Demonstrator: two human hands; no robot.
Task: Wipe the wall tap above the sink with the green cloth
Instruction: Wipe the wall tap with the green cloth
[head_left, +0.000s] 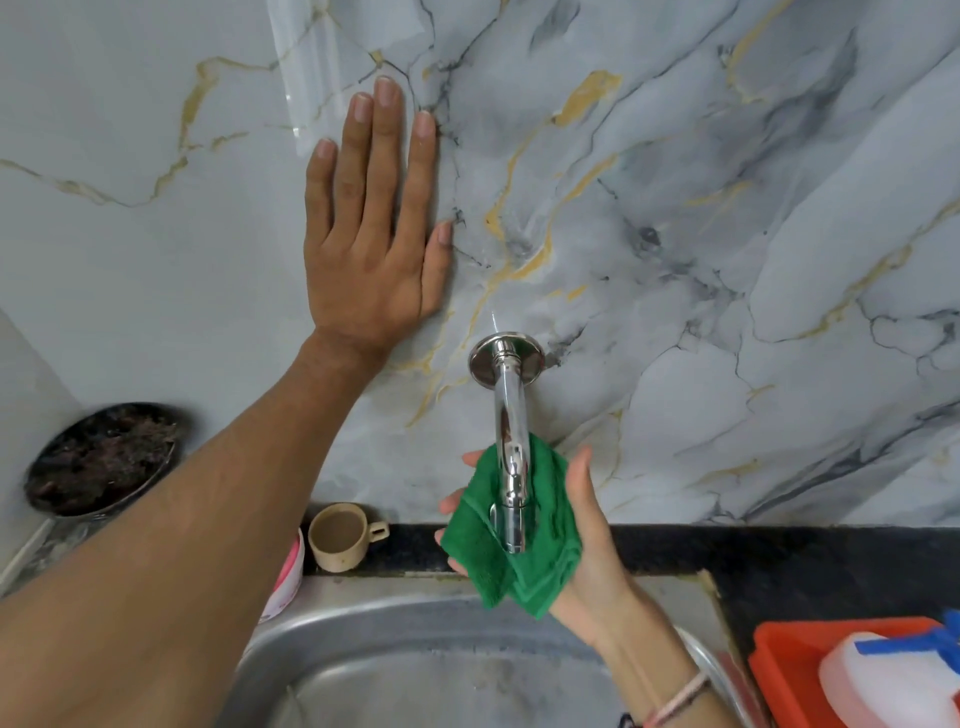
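Note:
A chrome wall tap (509, 415) sticks out of the marble-patterned wall on a round flange and points down over the steel sink (415, 654). My right hand (587, 525) holds the green cloth (519, 566) cupped under and behind the tap's lower end, palm up, with the fingers curling around the left side. The cloth touches the spout's tip. My left hand (371, 223) lies flat against the wall up and to the left of the tap, fingers apart and holding nothing.
A beige cup (343, 538) stands on the dark ledge left of the tap, next to a pink-lidded tub (288, 577). A dark round pan (98, 460) sits at far left. An orange tray (795, 654) with a white spray bottle (883, 680) is at lower right.

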